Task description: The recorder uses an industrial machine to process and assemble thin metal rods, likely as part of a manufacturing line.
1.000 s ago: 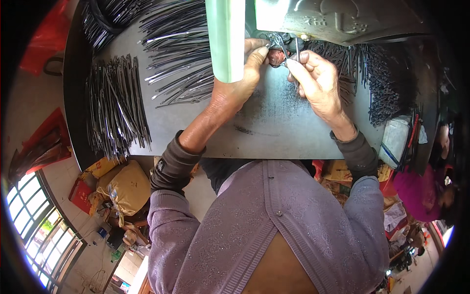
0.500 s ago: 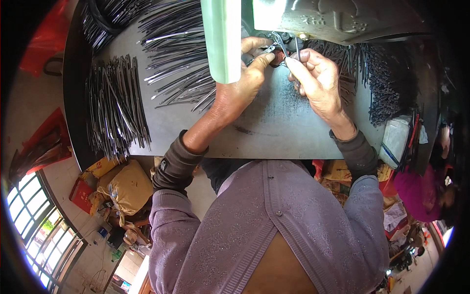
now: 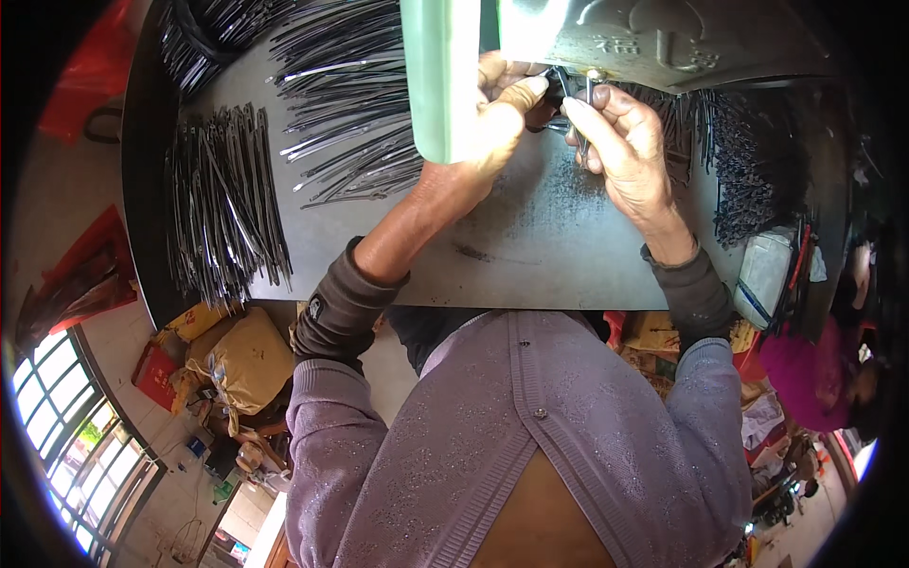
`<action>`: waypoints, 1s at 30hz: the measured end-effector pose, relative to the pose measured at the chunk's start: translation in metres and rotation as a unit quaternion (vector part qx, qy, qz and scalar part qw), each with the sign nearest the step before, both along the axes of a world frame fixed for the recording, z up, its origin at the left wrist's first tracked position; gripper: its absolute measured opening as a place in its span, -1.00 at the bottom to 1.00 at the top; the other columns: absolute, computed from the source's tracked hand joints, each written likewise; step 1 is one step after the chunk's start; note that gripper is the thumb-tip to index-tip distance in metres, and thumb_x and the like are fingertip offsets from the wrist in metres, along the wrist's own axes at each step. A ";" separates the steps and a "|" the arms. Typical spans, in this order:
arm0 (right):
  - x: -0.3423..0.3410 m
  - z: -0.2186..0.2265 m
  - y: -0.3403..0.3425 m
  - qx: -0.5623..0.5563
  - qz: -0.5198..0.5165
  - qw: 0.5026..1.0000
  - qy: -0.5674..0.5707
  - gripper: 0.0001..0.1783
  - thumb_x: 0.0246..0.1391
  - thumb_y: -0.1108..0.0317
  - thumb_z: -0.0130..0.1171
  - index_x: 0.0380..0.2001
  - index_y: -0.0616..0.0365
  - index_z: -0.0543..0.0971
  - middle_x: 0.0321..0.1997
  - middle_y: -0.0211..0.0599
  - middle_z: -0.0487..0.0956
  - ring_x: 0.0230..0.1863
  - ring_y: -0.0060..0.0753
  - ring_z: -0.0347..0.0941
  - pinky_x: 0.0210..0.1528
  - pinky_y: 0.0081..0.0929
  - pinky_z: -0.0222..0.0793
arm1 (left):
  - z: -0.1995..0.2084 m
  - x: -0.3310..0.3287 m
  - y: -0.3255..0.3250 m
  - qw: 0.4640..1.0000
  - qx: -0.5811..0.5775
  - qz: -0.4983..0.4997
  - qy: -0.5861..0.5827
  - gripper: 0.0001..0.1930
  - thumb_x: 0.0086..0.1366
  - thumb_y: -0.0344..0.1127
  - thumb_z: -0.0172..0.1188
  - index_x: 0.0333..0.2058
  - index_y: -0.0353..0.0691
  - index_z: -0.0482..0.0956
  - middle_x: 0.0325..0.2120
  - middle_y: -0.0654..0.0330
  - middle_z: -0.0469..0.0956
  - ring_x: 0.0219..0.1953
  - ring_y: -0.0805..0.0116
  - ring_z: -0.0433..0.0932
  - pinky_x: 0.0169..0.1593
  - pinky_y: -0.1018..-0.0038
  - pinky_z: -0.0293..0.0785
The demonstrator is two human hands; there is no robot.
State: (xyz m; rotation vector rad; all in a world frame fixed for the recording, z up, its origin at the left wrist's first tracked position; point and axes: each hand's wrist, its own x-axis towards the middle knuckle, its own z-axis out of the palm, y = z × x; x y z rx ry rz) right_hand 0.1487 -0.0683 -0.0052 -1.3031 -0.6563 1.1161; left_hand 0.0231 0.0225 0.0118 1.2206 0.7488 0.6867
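My left hand [image 3: 497, 114] is closed in a pinch beneath the bright lamp shade, beside the machine at the table's far edge. What its fingertips hold is mostly hidden by the thumb. To its right, my right hand [image 3: 625, 142] pinches slim dark metal strips [image 3: 567, 83] between thumb and fingers. Their upper ends point toward the machine, and a greyish hood [image 3: 653, 47] overhangs this spot. Both hands are close together above the grey metal tabletop [image 3: 426, 265].
Bundles of long dark metal strips [image 3: 227, 204] lie at the left, with more strips [image 3: 350, 114] fanned toward the lamp shade [image 3: 436, 85]. A dense dark pile [image 3: 757, 170] sits at the right, near a pale box [image 3: 765, 275]. The table's front edge is close to my body.
My left hand has moved slightly up and right, covering the silvery piece that showed at its fingertips. My right hand has shifted slightly right, still pinching the strips.
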 end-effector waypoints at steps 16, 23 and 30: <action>0.000 -0.007 0.003 0.019 0.010 0.997 -0.074 -0.91 0.03 0.39 0.09 -0.41 0.19 0.47 -0.60 -0.46 0.45 -0.72 -0.83 0.19 -0.65 -0.86 0.11 | -0.002 -0.003 0.008 0.996 -0.004 -0.086 0.018 -0.81 0.20 -0.36 0.03 -0.28 -0.37 0.42 -0.49 0.23 0.44 -0.45 0.52 0.43 -0.36 0.60 0.36; 0.006 0.002 0.005 -0.035 0.055 0.996 0.061 -0.85 0.05 0.34 0.07 -0.46 0.21 0.51 -0.65 -0.46 0.45 -0.73 -0.80 0.21 -0.67 -0.80 0.13 | -0.008 0.002 0.007 0.983 0.178 -0.011 0.035 -0.89 0.13 -0.46 0.08 -0.44 -0.37 0.54 -0.67 0.23 0.53 -0.66 0.65 0.38 -0.58 0.69 0.26; 0.007 -0.005 0.009 0.033 0.047 0.985 0.162 -0.81 0.09 0.31 0.02 -0.42 0.22 0.52 -0.64 -0.46 0.44 -0.75 -0.79 0.16 -0.66 -0.73 0.16 | 0.006 -0.001 0.005 0.992 -0.021 -0.106 0.063 -0.89 0.22 -0.40 -0.01 -0.41 -0.34 0.34 -0.61 0.26 0.40 -0.52 0.54 0.38 -0.43 0.63 0.34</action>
